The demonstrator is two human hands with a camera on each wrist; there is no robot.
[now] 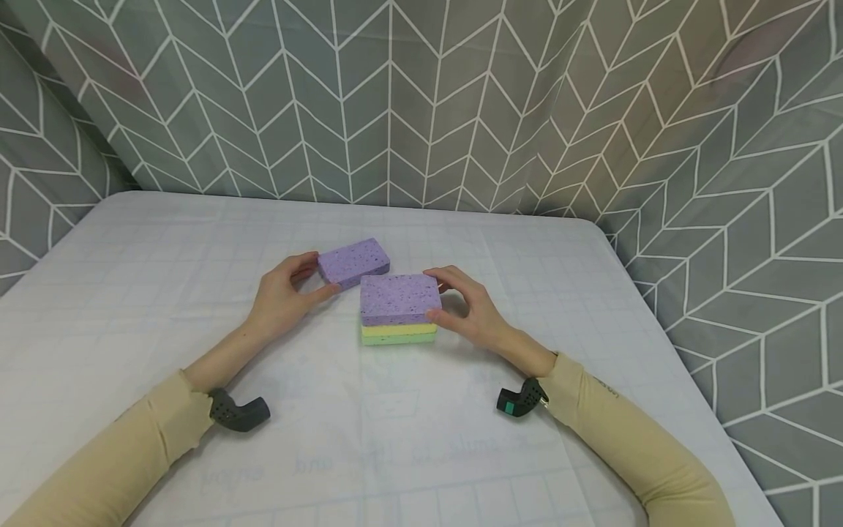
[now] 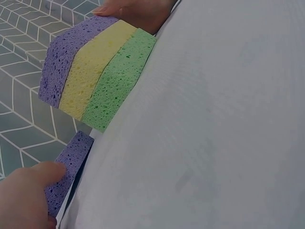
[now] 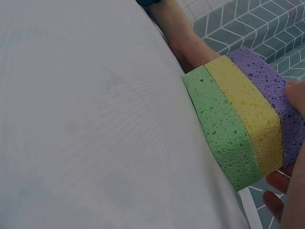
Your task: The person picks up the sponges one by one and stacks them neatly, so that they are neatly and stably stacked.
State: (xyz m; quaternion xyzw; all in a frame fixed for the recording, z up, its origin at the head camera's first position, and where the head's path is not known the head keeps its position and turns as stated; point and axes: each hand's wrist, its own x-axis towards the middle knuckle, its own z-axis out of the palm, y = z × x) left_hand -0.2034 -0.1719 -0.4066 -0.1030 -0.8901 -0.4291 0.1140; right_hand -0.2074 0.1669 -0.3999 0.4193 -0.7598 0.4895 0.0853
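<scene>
A stack of three sponges stands in the middle of the table: a purple sponge (image 1: 400, 296) on top, a yellow sponge (image 2: 90, 71) in the middle and a green sponge (image 3: 224, 129) at the bottom. My right hand (image 1: 476, 307) pinches the right end of the top purple sponge between thumb and fingers. Behind and left of the stack is a second purple sponge (image 1: 354, 261), its left end gripped by my left hand (image 1: 279, 296). That sponge lies close to the stack's back left corner; whether it touches the table fully is hard to tell.
A white cloth with faint printing covers the table (image 1: 316, 410). A grey curtain (image 1: 421, 102) with white chevron lines hangs behind it and along the sides. Black wrist devices (image 1: 238, 411) sit at both tan sleeves (image 1: 626, 432).
</scene>
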